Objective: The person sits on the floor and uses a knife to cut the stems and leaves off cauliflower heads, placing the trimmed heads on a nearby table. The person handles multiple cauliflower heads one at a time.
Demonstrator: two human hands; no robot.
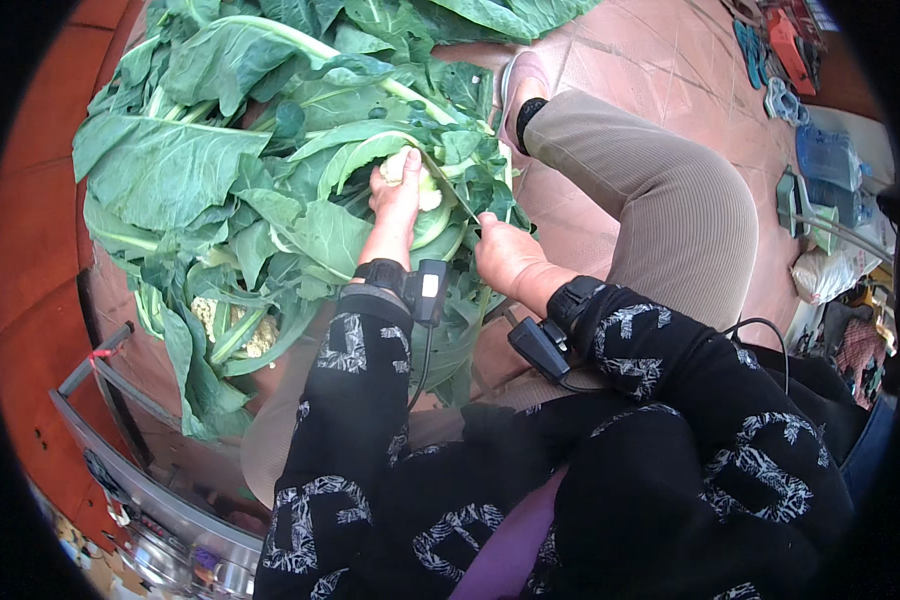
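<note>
My left hand (397, 196) grips a small cauliflower head (429, 196), its thumb laid along the pale curd. Green leaves still surround this head. In my right hand (508, 251) is a knife, its handle hidden by my fist. The thin knife blade (454, 191) points up and left, against the leaves and stem just right of the head. Beneath both hands spreads a big heap of cauliflower leaves (172, 169). Another cauliflower head (259, 337) shows among leaves at the lower left of the heap.
A metal-framed rack or table (157, 491) with pots stands at the lower left. My bent leg (682, 202) borders the heap on the right. Along the far right are slippers (784, 101), a blue water jug (829, 157), a dustpan (791, 199) and plastic bags (829, 274) on the tiled floor (645, 60).
</note>
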